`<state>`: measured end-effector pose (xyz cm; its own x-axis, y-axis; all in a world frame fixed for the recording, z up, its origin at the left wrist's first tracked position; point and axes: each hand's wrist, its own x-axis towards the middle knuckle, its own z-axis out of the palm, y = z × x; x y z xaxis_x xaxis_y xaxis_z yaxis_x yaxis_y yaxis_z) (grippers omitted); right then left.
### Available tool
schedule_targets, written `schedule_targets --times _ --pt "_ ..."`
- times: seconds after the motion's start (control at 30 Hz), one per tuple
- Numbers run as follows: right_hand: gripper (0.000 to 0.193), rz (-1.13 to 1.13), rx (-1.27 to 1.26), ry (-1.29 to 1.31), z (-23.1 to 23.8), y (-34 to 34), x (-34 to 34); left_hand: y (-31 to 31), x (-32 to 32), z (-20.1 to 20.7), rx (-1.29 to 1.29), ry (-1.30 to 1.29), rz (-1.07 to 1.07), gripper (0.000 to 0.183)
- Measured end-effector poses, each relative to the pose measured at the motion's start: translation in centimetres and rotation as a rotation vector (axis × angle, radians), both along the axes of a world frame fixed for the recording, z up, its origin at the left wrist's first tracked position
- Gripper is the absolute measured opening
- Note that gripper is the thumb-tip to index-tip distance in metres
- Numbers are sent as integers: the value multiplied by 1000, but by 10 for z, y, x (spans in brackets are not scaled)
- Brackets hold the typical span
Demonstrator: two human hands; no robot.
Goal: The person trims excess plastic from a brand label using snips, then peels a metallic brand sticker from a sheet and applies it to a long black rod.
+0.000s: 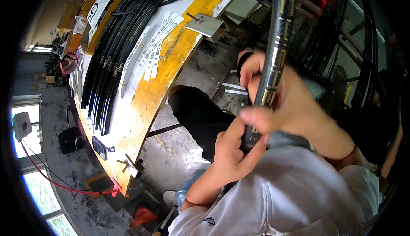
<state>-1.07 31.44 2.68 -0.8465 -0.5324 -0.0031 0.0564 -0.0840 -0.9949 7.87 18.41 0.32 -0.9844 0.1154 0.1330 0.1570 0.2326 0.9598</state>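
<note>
A thick, glossy black rod (276,44) with gold lettering slants upward in front of me and runs out of the top of the view. My left hand (232,152) grips its lower end between thumb and fingers. Higher up, my right hand (284,103) is around the rod from behind, its fingers curled on the far side and its thumb close to the left hand. Motion blurs the right thumb a little. Part of the right palm is hidden by the rod.
To the left stands a long white table (124,120) with a worn yellow edge (164,56). On it lie a bundle of black rods (113,48), printed white strips (160,39) and a phone-like device (99,147). More black rods (326,31) lean at the right. White scraps (235,91) litter the floor.
</note>
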Motion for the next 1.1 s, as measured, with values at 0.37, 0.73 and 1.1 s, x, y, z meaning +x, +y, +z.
schedule_targets --times 0.37,0.73,1.1 --pt "55 -230 253 1034 28 38 10 -5 19 19 86 -106 -23 29" --pt "30 -379 186 1112 26 30 15 -2 22 26 -42 -40 1 32" --pt "34 -174 200 932 44 37 5 -1 20 27 -74 6 34 25"
